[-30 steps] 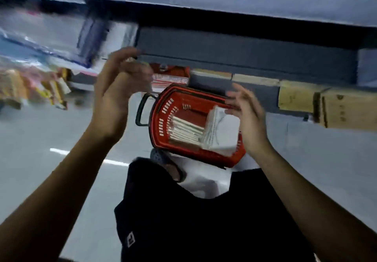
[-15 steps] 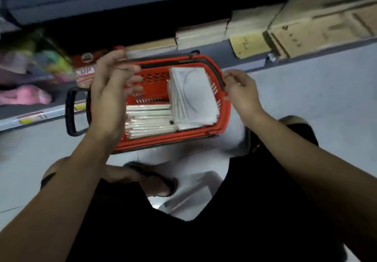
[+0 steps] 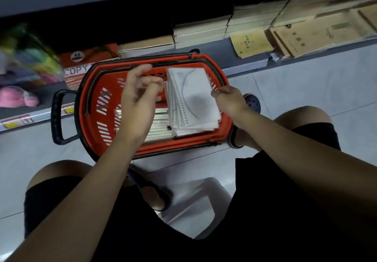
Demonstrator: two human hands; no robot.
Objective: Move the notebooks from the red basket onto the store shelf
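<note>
A red basket (image 3: pixel 95 106) with black handles stands on the floor in front of the bottom shelf. Inside it, a stack of white spiral notebooks (image 3: pixel 193 98) leans at the right, and a row of plastic-wrapped notebooks (image 3: pixel 161 121) lies on edge beside it. My left hand (image 3: pixel 138 100) hovers over the basket's middle with fingers loosely curled, holding nothing, its fingertips near the stack's left edge. My right hand (image 3: pixel 228 98) reaches the stack's right edge, fingers bent toward it; whether it touches is unclear.
The bottom shelf (image 3: pixel 251 61) holds brown paper pads (image 3: pixel 251 43), stacked books and a red copy-paper pack (image 3: pixel 87 61). Colourful blurred goods (image 3: pixel 22 72) sit at the left. My knees and sandalled feet flank the basket, and a white stool (image 3: pixel 191 200) is under me.
The view has tilted down from the upper shelves to the basket. Both hands dropped from in front of the shelf to the basket, closing in on the white notebook stack.
</note>
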